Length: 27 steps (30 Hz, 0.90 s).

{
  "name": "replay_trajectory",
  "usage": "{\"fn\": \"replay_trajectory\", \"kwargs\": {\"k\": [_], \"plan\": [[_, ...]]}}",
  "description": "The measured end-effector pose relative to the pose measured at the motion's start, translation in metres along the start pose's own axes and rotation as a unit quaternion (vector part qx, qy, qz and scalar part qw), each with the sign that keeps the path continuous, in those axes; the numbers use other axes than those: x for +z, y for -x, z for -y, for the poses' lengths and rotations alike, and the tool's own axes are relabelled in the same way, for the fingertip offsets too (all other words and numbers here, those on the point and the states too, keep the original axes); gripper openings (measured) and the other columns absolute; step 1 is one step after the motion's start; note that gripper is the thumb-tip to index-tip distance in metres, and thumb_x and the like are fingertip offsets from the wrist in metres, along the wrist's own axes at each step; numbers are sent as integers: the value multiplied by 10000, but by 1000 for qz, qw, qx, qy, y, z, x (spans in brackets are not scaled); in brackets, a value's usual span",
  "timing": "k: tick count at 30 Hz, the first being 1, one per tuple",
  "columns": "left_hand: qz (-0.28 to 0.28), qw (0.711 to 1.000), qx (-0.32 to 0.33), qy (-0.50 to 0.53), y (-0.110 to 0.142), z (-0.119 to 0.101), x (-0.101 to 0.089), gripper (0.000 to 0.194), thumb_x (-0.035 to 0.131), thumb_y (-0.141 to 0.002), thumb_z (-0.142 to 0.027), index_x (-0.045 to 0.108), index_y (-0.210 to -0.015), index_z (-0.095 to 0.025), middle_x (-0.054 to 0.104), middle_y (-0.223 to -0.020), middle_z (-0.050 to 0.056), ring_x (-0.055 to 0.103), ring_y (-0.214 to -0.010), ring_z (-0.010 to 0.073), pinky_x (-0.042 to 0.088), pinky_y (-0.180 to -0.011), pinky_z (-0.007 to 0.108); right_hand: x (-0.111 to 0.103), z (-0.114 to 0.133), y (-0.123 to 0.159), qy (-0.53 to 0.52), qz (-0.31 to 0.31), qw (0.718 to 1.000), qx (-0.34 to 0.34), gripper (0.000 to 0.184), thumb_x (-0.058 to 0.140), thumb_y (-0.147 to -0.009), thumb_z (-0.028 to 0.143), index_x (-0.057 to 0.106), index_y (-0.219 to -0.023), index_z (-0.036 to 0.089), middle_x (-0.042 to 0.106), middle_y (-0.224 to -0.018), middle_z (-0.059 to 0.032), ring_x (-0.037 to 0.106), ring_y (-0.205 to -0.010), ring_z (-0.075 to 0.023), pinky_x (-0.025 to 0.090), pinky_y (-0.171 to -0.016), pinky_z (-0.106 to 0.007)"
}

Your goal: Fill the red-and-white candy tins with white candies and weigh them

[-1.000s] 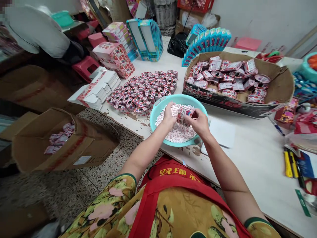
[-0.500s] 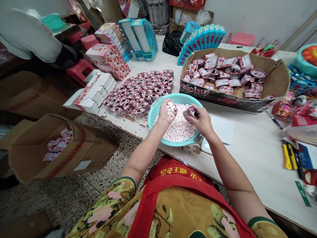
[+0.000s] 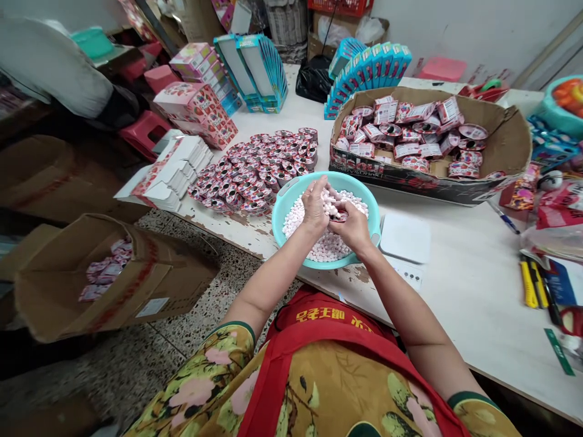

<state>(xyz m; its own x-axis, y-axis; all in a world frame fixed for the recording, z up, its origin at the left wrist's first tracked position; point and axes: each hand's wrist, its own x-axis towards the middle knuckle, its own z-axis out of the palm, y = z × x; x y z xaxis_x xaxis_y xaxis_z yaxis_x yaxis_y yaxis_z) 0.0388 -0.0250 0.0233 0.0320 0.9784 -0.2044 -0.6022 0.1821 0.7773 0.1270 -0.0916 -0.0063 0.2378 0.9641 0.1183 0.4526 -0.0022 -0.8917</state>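
- Cupping is seen in the left hand (image 3: pixel 314 207) at the middle of the frame, its fingers curved around a small heap of pale pellets (image 3: pixel 328 203).
- A printed pack (image 3: pixel 337 216) is gripped by the right hand (image 3: pixel 356 229), fingers and thumb curled about its sides; it is partly hidden, just beside the heap, above the basin (image 3: pixel 281 211).
- Spills would probably be best limited if the palm were tipped gradually, close to the pack's opening; the pack should be pinched lightly, so that its mouth is not squashed.
- Stray pellets would likely be caught if both hands were kept inside the rim.
- The basin is made of smooth turquoise plastic, round, and partly filled with small, matt, rounded pieces.
- Glossy, open-ended packs (image 3: pixel 255 170) are massed upright left of it; others are piled loosely in a creased cardboard box (image 3: pixel 507 142) at upper right.
- A flat white scale (image 3: pixel 405 238) is set on the chipped tabletop (image 3: pixel 473 261), right of the basin.
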Motion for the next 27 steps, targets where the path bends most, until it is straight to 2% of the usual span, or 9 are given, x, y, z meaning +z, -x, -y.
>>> {"fn": "replay_trajectory", "kwargs": {"k": [3, 9, 16, 22, 27], "plan": [[0, 1000, -6, -4, 1, -1, 4, 487, 829, -737, -587, 534, -755, -200, 557, -647, -38, 542, -526, 99, 493, -578, 261, -2, 4, 2, -7, -16, 1000, 5, 470, 768, -692, 320, 607, -1124, 223, 773, -1109, -75, 733, -1005, -286, 562, -917, -423], [2, 1000, -11, -20, -3, 2, 8, 483, 852, -740, -545, 520, -721, -195, 509, -622, -52, 508, -520, 87, 473, -563, 246, -4, 8, 0, 17, -22, 1000, 7, 546, 762, -696, 301, 546, -1194, 239, 772, -1115, -84, 743, -1020, -310, 566, -918, -451], [37, 998, -10, -53, -3, 1, 9, 487, 847, -779, -524, 501, -671, -199, 483, -563, -61, 508, -491, 87, 431, -524, 229, -5, 6, -2, 24, -12, 999, 21, 664, 770, -676, 321, 523, -1284, 221, 752, -1114, -94, 735, -955, -303, 570, -871, -443], [12, 998, -19, -57, 1, -2, 17, 494, 786, -841, -568, 511, -667, -196, 531, -591, -39, 546, -529, 93, 487, -587, 240, -12, 5, 0, 25, -21, 999, 14, 741, 764, -677, 305, 501, -1366, 230, 741, -1121, -92, 726, -998, -300, 558, -896, -443], [26, 997, -32, -67, 2, 2, 22, 493, 780, -841, -581, 541, -667, -186, 559, -612, -26, 546, -520, 89, 492, -574, 236, -18, 4, 1, 18, -18, 1000, 16, 775, 764, -699, 338, 480, -1411, 224, 745, -1152, -107, 726, -1042, -310, 556, -921, -452]]}}
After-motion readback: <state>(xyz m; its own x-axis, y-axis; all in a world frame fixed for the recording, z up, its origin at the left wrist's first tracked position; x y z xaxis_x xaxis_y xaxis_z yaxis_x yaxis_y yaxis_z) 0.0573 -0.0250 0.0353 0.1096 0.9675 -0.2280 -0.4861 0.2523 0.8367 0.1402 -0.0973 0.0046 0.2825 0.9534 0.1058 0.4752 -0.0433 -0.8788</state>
